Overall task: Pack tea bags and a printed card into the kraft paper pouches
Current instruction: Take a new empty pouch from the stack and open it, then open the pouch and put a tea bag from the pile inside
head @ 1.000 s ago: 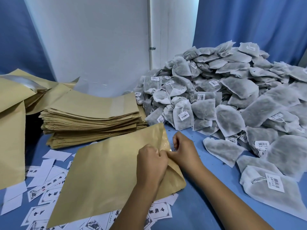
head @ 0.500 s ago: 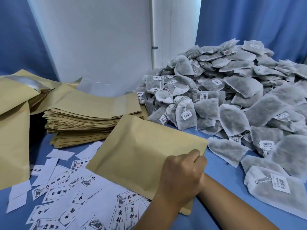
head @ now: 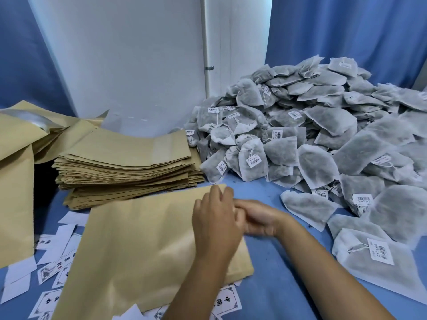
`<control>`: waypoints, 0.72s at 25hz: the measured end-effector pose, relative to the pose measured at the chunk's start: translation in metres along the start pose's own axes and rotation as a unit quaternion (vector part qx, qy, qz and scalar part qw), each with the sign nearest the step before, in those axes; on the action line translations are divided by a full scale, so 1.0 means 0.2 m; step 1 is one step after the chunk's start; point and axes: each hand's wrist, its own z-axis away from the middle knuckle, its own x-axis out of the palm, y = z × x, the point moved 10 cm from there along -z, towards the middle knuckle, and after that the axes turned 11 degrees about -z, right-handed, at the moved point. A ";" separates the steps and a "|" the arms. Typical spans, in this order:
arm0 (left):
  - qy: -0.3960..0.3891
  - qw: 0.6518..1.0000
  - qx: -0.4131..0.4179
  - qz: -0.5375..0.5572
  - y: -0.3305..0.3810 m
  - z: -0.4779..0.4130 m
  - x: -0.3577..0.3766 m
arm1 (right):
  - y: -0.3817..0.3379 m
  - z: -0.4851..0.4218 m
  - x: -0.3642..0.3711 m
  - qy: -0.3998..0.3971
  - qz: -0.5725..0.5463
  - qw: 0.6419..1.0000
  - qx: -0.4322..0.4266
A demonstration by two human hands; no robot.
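Landmark: the pouch (head: 143, 245), one flat kraft sleeve on the blue table (head: 277, 285), long axis running from the near left corner to the far right corner.
Left hand (head: 216, 224): lies on the pouch's far right edge, fingers fairly straight, pressing the paper at what I judge to be the mouth.
Right hand (head: 256, 217): just right of the pouch, touching the left hand; blurred, so I cannot tell whether it pinches the paper.
Tea bags (head: 323, 139): heaped to the right of the pouch, nearer the right hand.
Cards (head: 225, 302): scattered left of the pouch and under its near edge, nearer the left hand.
Stack of pouches (head: 124, 162): beyond the pouch.
Judgement: opening the mouth comes next, then the right hand reaches for bags.
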 end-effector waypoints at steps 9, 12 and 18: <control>-0.019 0.954 -0.146 0.260 -0.21 0.01 0.15 | -0.31 0.23 -0.78 0.453 0.529 0.718 0.007; -0.042 0.931 -0.191 0.308 -0.23 0.03 0.23 | -0.53 0.25 -0.71 0.455 0.425 0.744 -0.242; -0.141 0.901 -0.235 0.336 -0.23 0.08 0.43 | -0.40 0.16 -1.00 0.483 0.492 0.721 -0.062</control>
